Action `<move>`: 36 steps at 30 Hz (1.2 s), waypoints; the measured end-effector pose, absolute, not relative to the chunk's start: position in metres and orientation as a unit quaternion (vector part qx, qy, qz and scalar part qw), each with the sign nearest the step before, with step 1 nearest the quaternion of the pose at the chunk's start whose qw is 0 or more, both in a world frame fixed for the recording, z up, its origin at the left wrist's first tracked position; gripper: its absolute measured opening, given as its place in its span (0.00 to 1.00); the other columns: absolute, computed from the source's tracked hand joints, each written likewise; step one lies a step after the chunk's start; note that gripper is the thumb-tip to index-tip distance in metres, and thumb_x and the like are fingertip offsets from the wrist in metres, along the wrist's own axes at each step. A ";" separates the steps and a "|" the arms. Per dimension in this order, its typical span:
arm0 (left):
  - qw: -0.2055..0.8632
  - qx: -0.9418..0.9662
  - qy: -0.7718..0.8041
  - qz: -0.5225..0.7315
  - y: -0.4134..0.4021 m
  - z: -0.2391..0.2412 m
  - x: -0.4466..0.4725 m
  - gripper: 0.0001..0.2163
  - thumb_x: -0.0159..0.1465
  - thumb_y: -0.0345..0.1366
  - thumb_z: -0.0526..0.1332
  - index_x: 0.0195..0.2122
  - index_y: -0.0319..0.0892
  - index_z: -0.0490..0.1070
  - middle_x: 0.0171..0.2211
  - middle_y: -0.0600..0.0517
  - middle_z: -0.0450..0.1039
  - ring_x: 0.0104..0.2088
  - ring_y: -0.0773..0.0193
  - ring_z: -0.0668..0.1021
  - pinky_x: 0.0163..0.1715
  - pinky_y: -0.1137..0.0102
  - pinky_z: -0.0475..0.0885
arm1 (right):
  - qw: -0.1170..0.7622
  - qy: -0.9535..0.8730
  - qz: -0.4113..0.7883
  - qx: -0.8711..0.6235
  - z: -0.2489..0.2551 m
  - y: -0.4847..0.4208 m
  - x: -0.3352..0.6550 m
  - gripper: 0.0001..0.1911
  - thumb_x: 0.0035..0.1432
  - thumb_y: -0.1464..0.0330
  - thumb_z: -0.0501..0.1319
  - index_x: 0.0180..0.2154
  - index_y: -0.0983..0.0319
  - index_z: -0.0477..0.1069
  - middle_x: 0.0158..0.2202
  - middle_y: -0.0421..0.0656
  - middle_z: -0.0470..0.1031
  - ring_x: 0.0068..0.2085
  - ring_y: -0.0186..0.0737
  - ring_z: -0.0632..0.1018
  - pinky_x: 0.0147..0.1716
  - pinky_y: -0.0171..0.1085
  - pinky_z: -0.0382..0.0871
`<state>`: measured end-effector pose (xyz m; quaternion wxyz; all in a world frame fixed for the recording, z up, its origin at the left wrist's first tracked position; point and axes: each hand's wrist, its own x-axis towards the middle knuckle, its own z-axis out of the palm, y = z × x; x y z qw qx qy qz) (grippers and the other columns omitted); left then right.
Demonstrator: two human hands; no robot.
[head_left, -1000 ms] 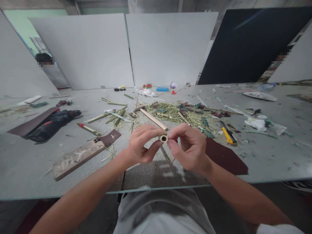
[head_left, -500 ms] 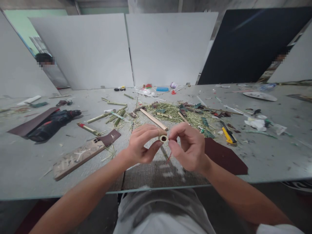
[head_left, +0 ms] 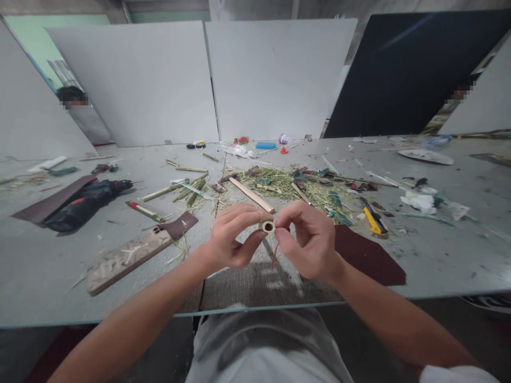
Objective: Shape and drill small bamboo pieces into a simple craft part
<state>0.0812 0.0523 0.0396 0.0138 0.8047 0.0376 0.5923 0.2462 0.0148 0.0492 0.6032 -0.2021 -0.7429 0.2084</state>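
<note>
Between the thumb and fingers of my left hand (head_left: 233, 236) is a short hollow bamboo tube (head_left: 268, 227), its round open end turned toward me. My right hand (head_left: 305, 236) is closed in a pinch right beside that end. A thin red thread (head_left: 274, 256) hangs down from its fingertips; whether the thread is fastened to the tube I cannot tell. Behind my hands lies a flat pale wooden strip (head_left: 251, 195). A dark maroon sheet (head_left: 369, 258) rests on the table under my right wrist.
A phone in a patterned case (head_left: 130, 258) and a black power drill (head_left: 85, 207) lie on the left. Green shavings (head_left: 279, 183) are heaped mid-table, cut bamboo pieces (head_left: 163, 190) beside them. A yellow utility knife (head_left: 374, 218) is at right. White boards (head_left: 279, 80) stand behind.
The red thread below my right fingertips has shifted and now hangs straighter and slightly further left. Both hands and the bamboo tube stay in nearly the same place.
</note>
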 end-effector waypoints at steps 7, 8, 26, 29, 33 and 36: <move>0.010 0.807 0.043 0.589 0.052 0.040 0.081 0.09 0.60 0.28 0.60 0.43 0.38 0.71 0.32 0.45 0.77 0.32 0.61 0.79 0.33 0.66 0.75 | 0.610 -0.739 0.195 -0.210 0.051 0.013 0.245 0.08 0.53 0.78 0.60 0.32 0.59 0.67 0.21 0.34 0.64 0.23 0.30 0.66 0.24 0.32 0.62; 0.010 0.808 0.042 0.588 0.052 0.040 0.082 0.10 0.60 0.28 0.60 0.43 0.38 0.71 0.32 0.45 0.77 0.32 0.61 0.79 0.33 0.66 0.75 | 0.609 -0.739 0.196 -0.210 0.050 0.013 0.245 0.08 0.54 0.78 0.60 0.32 0.59 0.67 0.21 0.34 0.64 0.23 0.30 0.66 0.24 0.32 0.62; 0.020 0.779 0.127 0.613 0.046 0.042 0.083 0.08 0.54 0.28 0.66 0.34 0.40 0.68 0.24 0.54 0.69 0.21 0.72 0.68 0.22 0.76 0.65 | 0.558 -0.709 0.350 -0.252 0.051 0.024 0.250 0.04 0.59 0.70 0.61 0.38 0.60 0.68 0.25 0.37 0.67 0.26 0.32 0.68 0.25 0.33 0.63; 0.067 0.770 0.176 0.609 0.044 0.043 0.084 0.08 0.54 0.29 0.67 0.32 0.39 0.68 0.21 0.56 0.66 0.20 0.73 0.66 0.21 0.76 0.63 | 0.554 -0.692 0.381 -0.262 0.052 0.027 0.250 0.06 0.58 0.69 0.63 0.39 0.61 0.69 0.23 0.35 0.66 0.23 0.29 0.66 0.22 0.31 0.60; 0.196 0.748 0.240 0.586 0.043 0.043 0.085 0.08 0.57 0.34 0.67 0.30 0.40 0.67 0.19 0.57 0.63 0.19 0.74 0.64 0.18 0.77 0.61 | 0.554 -0.656 0.430 -0.279 0.053 0.031 0.250 0.09 0.56 0.67 0.65 0.40 0.62 0.69 0.19 0.31 0.60 0.19 0.27 0.60 0.18 0.30 0.55; 0.295 0.728 0.245 0.568 0.044 0.043 0.085 0.10 0.58 0.37 0.67 0.34 0.40 0.68 0.20 0.57 0.64 0.18 0.74 0.65 0.17 0.77 0.60 | 0.545 -0.636 0.475 -0.270 0.052 0.035 0.251 0.10 0.56 0.66 0.65 0.40 0.61 0.70 0.18 0.30 0.56 0.18 0.26 0.57 0.17 0.29 0.51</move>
